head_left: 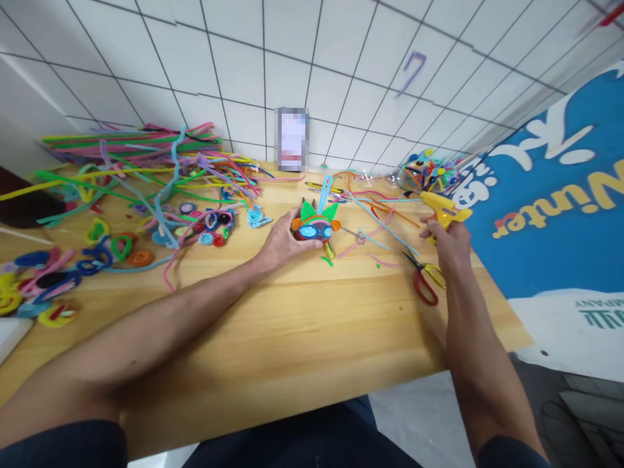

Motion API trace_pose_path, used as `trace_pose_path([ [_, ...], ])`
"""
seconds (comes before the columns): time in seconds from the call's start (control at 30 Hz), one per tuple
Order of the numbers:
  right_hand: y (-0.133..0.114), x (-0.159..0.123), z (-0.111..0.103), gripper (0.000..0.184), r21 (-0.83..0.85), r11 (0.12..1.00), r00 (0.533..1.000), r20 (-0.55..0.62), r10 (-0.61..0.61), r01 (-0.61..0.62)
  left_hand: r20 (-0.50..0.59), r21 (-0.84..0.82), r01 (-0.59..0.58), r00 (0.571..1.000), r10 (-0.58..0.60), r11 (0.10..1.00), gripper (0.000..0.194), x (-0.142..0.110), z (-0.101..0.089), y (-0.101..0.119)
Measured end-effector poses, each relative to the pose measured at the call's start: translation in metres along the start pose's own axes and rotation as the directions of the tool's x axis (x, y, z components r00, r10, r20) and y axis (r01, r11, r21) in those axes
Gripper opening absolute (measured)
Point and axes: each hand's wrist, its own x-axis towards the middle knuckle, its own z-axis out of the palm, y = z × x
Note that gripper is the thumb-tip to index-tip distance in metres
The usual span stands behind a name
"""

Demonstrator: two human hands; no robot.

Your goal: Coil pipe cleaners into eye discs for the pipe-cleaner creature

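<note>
My left hand [287,239] is closed round a small pipe-cleaner figure [316,230] above the middle of the table. The figure has green pointed pieces on top, two blue eye-like ovals, orange balls at its sides and a light blue loop [326,188] standing up. My right hand [449,239] grips a yellow hot glue gun [441,209] at the right, its nozzle pointing left. Below the glue gun lie scissors [425,286] with red and yellow handles. Loose pipe-cleaner pieces [385,227] are scattered between my hands.
A heap of coloured pipe cleaners [146,143] lies at the back left, with finished coiled pieces [112,250] nearer. A phone [292,140] leans on the tiled wall. Behind the glue gun stands a container of small colourful parts [426,174]. A blue printed banner [560,221] hangs at right.
</note>
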Motion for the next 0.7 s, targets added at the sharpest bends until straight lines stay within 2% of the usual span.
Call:
trace_pose_path([
  [0.07, -0.035, -0.021, 0.001, 0.028, 0.204, 0.978, 0.987, 0.143, -0.072, 0.041, 0.030, 0.047, 0.004, 1.000, -0.005, 0.999, 0.058, 0.000, -0.001, 0.002],
  [0.13, -0.069, -0.043, 0.005, 0.025, 0.372, 0.928, 0.940, 0.311, -0.142, 0.017, 0.056, 0.075, 0.036, 0.998, -0.040, 0.997, 0.056, 0.000, -0.002, 0.003],
  [0.23, -0.101, -0.069, 0.013, 0.024, 0.465, 0.885, 0.879, 0.434, -0.198, -0.031, 0.093, 0.064, 0.057, 0.994, -0.063, 0.996, 0.061, -0.001, -0.002, 0.003],
  [0.33, -0.103, -0.081, 0.019, 0.027, 0.439, 0.899, 0.854, 0.468, -0.228, -0.001, 0.097, 0.069, 0.056, 0.993, -0.063, 0.996, 0.061, -0.001, -0.001, 0.002],
  [0.53, -0.083, -0.087, 0.024, 0.031, 0.254, 0.958, 0.837, 0.490, -0.244, 0.131, 0.105, 0.029, 0.085, 0.991, -0.088, 0.996, 0.060, 0.000, 0.001, 0.005],
  [0.7, -0.081, -0.091, 0.031, 0.033, 0.192, 0.964, 0.835, 0.488, -0.256, 0.184, 0.100, 0.020, 0.092, 0.991, -0.093, 0.996, 0.058, 0.000, 0.002, 0.005],
])
